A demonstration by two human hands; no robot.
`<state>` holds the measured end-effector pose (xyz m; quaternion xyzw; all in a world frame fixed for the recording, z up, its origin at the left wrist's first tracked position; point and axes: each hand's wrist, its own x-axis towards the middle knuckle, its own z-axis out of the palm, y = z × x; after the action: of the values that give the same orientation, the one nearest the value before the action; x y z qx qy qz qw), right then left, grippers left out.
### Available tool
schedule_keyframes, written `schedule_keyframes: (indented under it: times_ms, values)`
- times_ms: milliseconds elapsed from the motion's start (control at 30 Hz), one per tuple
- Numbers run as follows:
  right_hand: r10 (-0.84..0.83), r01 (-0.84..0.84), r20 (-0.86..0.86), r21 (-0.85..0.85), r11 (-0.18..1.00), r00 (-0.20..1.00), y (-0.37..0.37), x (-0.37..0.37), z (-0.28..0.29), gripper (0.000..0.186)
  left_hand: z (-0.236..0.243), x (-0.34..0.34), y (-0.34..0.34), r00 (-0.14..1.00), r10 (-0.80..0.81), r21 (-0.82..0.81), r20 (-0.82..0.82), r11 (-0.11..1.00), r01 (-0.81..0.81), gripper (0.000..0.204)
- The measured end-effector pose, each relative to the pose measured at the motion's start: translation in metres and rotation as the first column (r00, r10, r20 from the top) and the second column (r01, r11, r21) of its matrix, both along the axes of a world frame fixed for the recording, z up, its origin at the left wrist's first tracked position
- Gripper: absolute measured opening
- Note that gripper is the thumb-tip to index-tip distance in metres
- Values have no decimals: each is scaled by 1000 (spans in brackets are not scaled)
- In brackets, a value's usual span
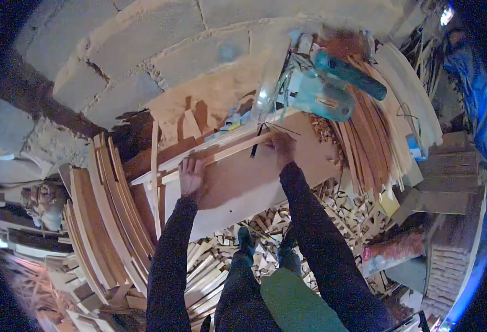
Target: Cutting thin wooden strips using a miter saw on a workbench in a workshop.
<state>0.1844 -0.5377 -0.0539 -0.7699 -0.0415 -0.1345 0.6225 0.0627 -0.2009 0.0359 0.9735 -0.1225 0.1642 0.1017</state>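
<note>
A pale, narrow wooden strip [232, 150] lies slantwise across a flat light board [216, 211] on the bench. Toward its left part, my left hand [191, 176] is closed over the strip with the fingers bent across it. At the strip's right end, my right hand [282, 148] is closed, the fingertips bent around that end; the thumb side is partly hidden. A thin dark stick [257, 140] stands out just left of the right hand, and a few more thin dark pieces show behind it. Further light strips run along the board's far edge.
Bundles of long slats stand at the left [108, 216] and right [368, 144]. A teal power tool [324, 91] sits at the back against a block wall [182, 52]. Wood offcuts [265, 221] cover the floor around my feet. Cardboard [443, 177] is stacked at the right.
</note>
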Motion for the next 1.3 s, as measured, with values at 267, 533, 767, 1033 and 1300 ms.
schedule_keyframes:
  times_ms: [267, 533, 767, 1033, 1300]
  values:
    - [222, -79, -419, 331, 940, 880, -8, -18, 70, 24, -6, 1, -8, 989, 124, -8, 80, 992, -124, 28]
    - [267, -12, -349, 588, 809, 898, 2, -5, 29, 20, -8, 5, 1, 976, 217, 72, 24, 973, -218, 32]
    - [431, -65, -379, 684, 727, 819, 0, 12, 0, 19, -2, 8, -2, 979, 194, 63, 69, 978, -198, 29]
    - [283, -13, -384, 573, 819, 879, 17, -3, 52, 35, -16, 13, 10, 966, 149, 124, 210, 976, -177, 24]
    - [337, -119, -303, 561, 819, 891, 15, 0, 45, 45, -7, 10, 7, 963, 157, 146, 218, 971, -191, 32]
